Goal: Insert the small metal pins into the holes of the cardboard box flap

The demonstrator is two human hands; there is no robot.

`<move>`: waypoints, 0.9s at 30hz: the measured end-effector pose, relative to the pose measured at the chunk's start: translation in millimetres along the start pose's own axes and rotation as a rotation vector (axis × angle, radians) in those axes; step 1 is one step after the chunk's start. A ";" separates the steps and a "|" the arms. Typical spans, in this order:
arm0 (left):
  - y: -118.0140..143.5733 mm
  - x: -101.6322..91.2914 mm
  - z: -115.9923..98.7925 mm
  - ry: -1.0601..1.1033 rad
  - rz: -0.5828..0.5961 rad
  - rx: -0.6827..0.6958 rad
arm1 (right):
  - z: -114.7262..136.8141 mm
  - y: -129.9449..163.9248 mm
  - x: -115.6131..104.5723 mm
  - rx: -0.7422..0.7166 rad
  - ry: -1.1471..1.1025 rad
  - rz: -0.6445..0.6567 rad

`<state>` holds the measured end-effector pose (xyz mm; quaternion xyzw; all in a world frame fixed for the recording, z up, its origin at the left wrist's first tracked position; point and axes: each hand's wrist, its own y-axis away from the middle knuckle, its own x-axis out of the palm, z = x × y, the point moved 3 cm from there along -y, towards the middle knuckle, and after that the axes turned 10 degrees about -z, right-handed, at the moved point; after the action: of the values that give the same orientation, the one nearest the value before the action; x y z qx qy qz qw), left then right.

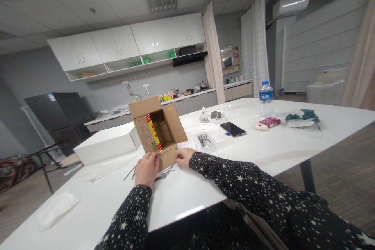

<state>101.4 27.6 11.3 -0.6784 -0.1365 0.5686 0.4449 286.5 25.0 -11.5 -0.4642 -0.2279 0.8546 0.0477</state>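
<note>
An open cardboard box (164, 125) stands tilted on the white table, its flaps spread and its inside facing me. Small round silvery pieces dot its left flap (143, 134), beside a red and yellow tape strip. A row of small dark holes runs across the front flap (168, 158). At that flap's left edge, my left hand (147, 168) is closed on the cardboard, fingers together. My right hand (185, 157) is curled shut at the flap's right edge; its fingertips are partly hidden. Several long thin metal nails (166, 172) lie under and around the front flap.
A white box (107, 144) sits to the left, with crumpled white plastic (58, 209) nearer me. Rightward are a clear packet of metal pieces (203, 140), a phone (233, 129), a pink box (270, 122), a water bottle (266, 99) and a green-and-white bundle (301, 118).
</note>
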 end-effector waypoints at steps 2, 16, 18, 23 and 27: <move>0.1 -0.3 -0.5 -0.003 0.006 0.004 | 1.1 1.0 -1.9 0.004 -0.004 0.004; 5.8 -4.2 -27.8 0.220 0.208 0.261 | -0.2 0.1 1.3 -0.012 0.008 -0.022; 6.1 -5.0 -29.2 0.243 0.243 0.255 | -1.0 -0.4 2.2 -0.016 0.003 -0.022; 6.3 -4.0 -29.0 0.275 0.258 0.245 | 0.1 0.2 0.9 -0.002 0.000 -0.015; 6.8 -2.6 -28.2 0.288 0.256 0.236 | 1.3 0.5 0.3 0.011 0.009 -0.010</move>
<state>123.6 9.2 6.7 -0.7075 0.0833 0.5298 0.4602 285.3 24.2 -11.3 -0.4668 -0.2249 0.8535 0.0555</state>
